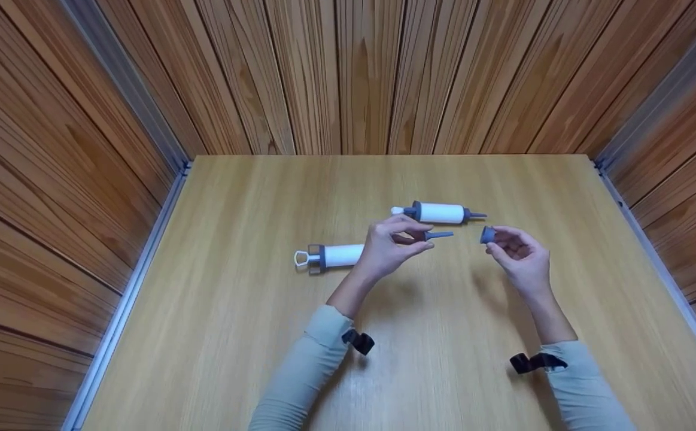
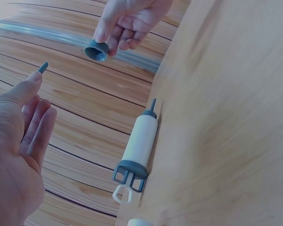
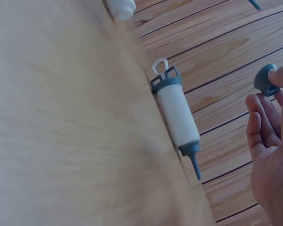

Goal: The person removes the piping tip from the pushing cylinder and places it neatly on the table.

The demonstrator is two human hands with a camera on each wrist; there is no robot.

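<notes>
Between thumb and fingertips, my left hand (image 1: pixel 386 245) pinches a slim grey-blue nozzle (image 1: pixel 441 234) that points right; only its tip (image 2: pixel 43 67) shows in the left wrist view. Facing it across a small gap, my right hand (image 1: pixel 524 257) pinches a short grey-blue ring cap (image 1: pixel 487 234). The cap's open, threaded inside (image 2: pixel 96 51) shows in the left wrist view. Behind both hands lies a white syringe (image 1: pixel 441 212) with a grey nozzle fitted. A second white syringe barrel (image 1: pixel 342 255) lies beneath my left hand, its front end hidden by that hand.
The wooden tabletop (image 1: pixel 234 359) is bounded by wood-plank walls (image 1: pixel 365 78) at the back and both sides. Metal rails (image 1: pixel 126 287) run along its side edges. A black camera (image 1: pixel 358 342) is strapped at the left wrist and another (image 1: pixel 536 363) at the right.
</notes>
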